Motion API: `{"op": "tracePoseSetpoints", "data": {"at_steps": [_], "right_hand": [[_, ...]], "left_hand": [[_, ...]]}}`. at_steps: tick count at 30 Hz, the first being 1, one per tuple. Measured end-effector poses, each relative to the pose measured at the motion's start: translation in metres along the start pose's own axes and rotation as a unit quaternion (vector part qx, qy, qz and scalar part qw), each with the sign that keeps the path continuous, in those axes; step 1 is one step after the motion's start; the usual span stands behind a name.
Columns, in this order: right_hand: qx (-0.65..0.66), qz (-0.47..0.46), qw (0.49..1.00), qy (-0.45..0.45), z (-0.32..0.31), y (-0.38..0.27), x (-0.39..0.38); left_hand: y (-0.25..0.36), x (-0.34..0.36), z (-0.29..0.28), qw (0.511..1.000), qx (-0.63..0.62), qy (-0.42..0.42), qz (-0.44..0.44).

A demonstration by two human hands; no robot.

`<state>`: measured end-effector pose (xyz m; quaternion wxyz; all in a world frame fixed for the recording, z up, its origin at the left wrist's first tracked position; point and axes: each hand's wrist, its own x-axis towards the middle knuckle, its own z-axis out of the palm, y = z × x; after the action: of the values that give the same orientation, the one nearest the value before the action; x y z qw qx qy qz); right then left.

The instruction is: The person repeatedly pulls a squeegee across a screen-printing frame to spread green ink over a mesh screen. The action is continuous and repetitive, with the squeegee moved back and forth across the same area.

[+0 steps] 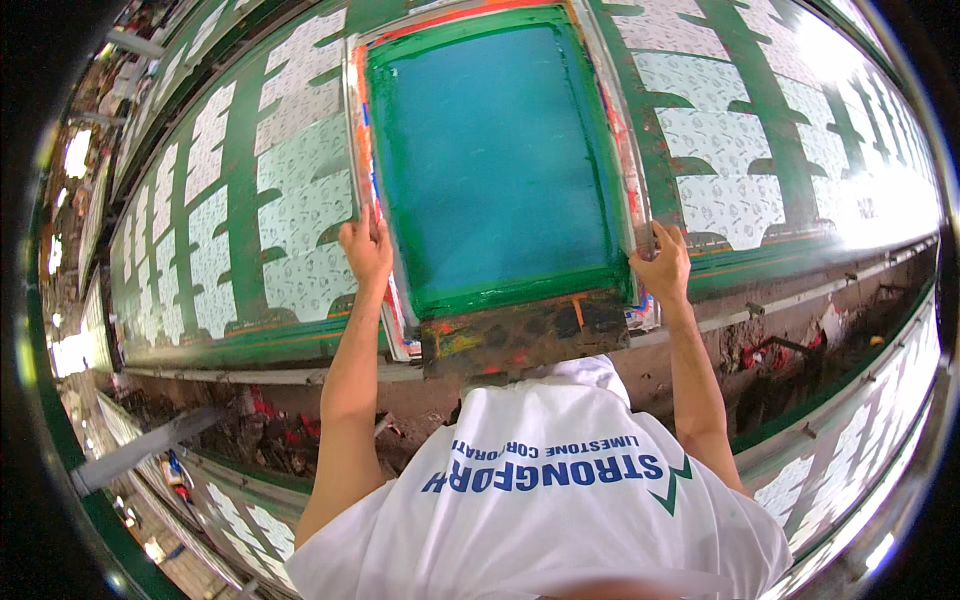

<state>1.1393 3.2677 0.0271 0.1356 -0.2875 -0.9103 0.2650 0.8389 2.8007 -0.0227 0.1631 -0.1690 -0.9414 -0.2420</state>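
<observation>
A screen-printing frame with blue mesh, a green border and red, paint-streaked rails lies on a long green table. My left hand grips its left rail near the lower corner, one finger extended along it. On the opposite rail my right hand has its fingers curled over the frame's edge. A dark, paint-stained board runs along the frame's near end, in front of my white shirt.
Rows of patterned white cut pieces cover the table on both sides. A metal rail follows the near edge. Below lies a stained trough with red items. Other long tables show at both lower corners, with a grey bar at left.
</observation>
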Motion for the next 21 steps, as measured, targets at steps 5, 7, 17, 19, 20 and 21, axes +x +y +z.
{"op": "tracePoseSetpoints", "data": {"at_steps": [5, 7, 17, 19, 20, 21], "right_hand": [[0.004, -0.018, 1.000, -0.024, -0.004, 0.012, 0.004], [-0.006, -0.019, 0.999, -0.036, -0.002, 0.016, 0.003], [-0.011, -0.021, 0.999, -0.028, 0.004, 0.007, -0.005], [-0.116, -0.155, 0.981, 0.003, -0.006, -0.011, -0.020], [-0.073, -0.191, 0.978, -0.028, -0.007, -0.024, -0.031], [-0.033, -0.227, 0.972, -0.055, -0.008, -0.038, -0.041]], "left_hand": [[0.014, -0.008, 0.001, 0.999, 0.020, 0.023, 0.012], [0.015, -0.009, 0.002, 0.999, 0.026, 0.024, 0.008], [0.010, -0.013, 0.019, 0.999, 0.045, 0.013, 0.002], [0.011, -0.014, 0.018, 0.999, 0.053, -0.009, -0.010], [0.012, -0.015, 0.017, 0.998, 0.058, -0.004, -0.011], [0.014, -0.016, 0.017, 0.998, 0.061, 0.004, -0.009]]}}
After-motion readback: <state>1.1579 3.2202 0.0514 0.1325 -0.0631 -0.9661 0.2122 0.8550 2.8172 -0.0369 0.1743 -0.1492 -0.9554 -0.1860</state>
